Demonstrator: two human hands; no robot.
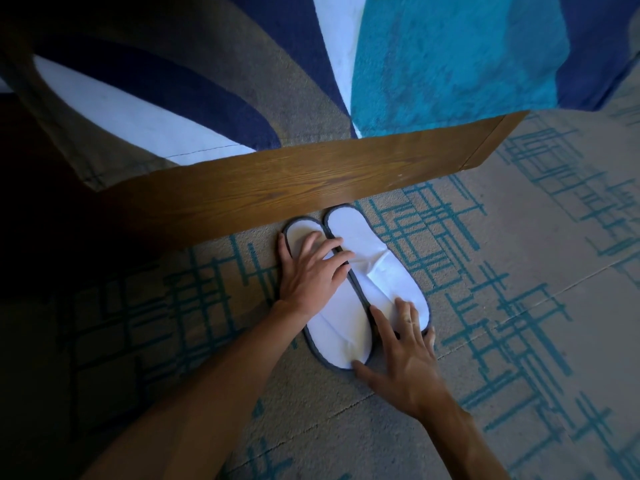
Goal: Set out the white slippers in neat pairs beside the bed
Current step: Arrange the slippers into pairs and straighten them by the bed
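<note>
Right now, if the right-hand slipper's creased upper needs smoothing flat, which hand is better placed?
The left hand, probably: its fingertips already reach across onto the right slipper beside the crease, while the right hand rests lower, at the near end.

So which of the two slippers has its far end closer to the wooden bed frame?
The right slipper, under the right hand. Its far end reaches the bed frame; the left slipper stops short.

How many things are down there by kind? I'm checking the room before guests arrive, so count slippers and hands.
Flat white cloth slippers with dark grey edging: 2, the left slipper and the right slipper, side by side on the patterned carpet against the wooden bed frame.
Bare hands: 2, left hand, right hand.
Total: 4
</note>
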